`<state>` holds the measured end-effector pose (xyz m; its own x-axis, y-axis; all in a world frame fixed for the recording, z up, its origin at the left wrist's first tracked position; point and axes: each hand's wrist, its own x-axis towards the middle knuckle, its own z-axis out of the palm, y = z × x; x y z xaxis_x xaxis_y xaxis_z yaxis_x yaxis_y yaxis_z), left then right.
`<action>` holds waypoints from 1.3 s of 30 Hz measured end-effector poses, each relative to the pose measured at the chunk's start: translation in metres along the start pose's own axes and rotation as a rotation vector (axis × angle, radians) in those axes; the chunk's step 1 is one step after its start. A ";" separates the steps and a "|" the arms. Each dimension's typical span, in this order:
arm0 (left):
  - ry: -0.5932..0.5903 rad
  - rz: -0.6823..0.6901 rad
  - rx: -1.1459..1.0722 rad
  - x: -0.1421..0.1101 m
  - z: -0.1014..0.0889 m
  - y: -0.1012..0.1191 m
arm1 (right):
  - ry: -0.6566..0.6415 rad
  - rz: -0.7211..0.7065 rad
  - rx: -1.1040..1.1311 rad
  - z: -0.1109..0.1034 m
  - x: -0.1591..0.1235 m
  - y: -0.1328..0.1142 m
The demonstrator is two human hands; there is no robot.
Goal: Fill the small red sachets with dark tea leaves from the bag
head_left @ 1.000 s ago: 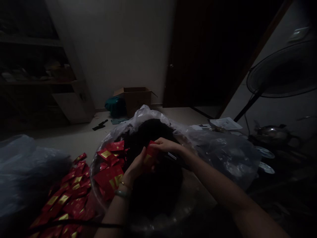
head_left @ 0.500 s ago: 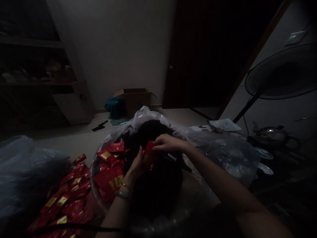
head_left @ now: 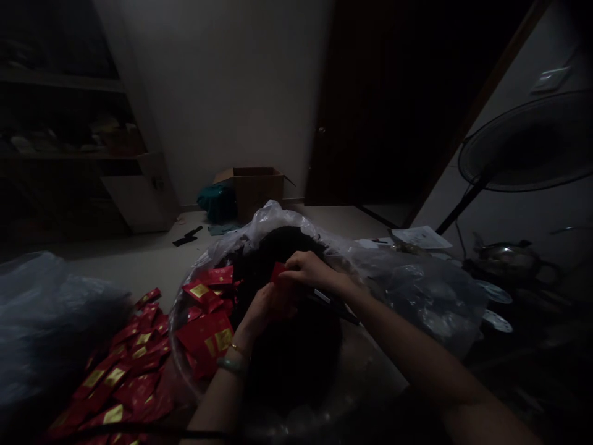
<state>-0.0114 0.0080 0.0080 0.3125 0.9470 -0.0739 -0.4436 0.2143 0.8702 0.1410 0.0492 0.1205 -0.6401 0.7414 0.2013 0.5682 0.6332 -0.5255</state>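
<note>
Both hands hold one small red packet (head_left: 279, 285) above a dark heap (head_left: 287, 346) in a clear plastic bowl (head_left: 185, 377). My left hand (head_left: 262, 309) grips the packet from below, fingers curled; a bracelet sits on that wrist. My right hand (head_left: 308, 270) pinches the packet's top edge, and a thin dark stick pokes out beneath it. Several red packets with gold labels (head_left: 208, 321) lie in the left side of the bowl.
More red packets (head_left: 125, 377) are spread on the floor at the lower left, next to a bluish plastic bag (head_left: 50, 315). A clear plastic bag (head_left: 417, 290) lies behind the bowl. A standing fan (head_left: 523, 145), a pot (head_left: 504, 259), a cardboard box (head_left: 252, 188) and shelves (head_left: 69, 154) surround.
The hands have kept the packet between them and shifted only slightly; the right hand's fingers moved a little along the packet's top edge.
</note>
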 end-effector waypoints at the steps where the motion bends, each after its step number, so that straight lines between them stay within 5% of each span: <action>1: 0.020 0.031 0.054 0.000 0.000 0.000 | -0.020 -0.027 -0.021 0.003 0.001 0.002; 3: 0.059 0.084 0.181 0.000 0.001 -0.001 | -0.014 -0.069 -0.052 0.009 0.002 0.006; 6: 0.111 0.113 0.272 0.000 0.002 0.000 | 0.162 -0.076 -0.006 0.020 0.002 0.011; 11: 0.187 0.121 0.215 0.000 0.007 0.001 | 0.417 0.086 0.223 0.037 -0.009 0.014; 21: 0.347 0.396 0.263 0.000 0.010 0.008 | 0.422 0.266 0.524 0.045 -0.027 0.015; 31: 0.256 0.212 0.194 0.002 0.006 0.006 | 0.221 0.352 0.764 0.052 -0.022 0.032; 39: 0.384 0.155 0.157 0.002 0.005 0.009 | 0.169 0.411 0.758 0.055 -0.020 0.035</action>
<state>-0.0107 0.0106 0.0180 -0.0954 0.9917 -0.0862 -0.3186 0.0516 0.9465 0.1458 0.0441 0.0524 -0.3410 0.9393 -0.0368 0.2021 0.0350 -0.9787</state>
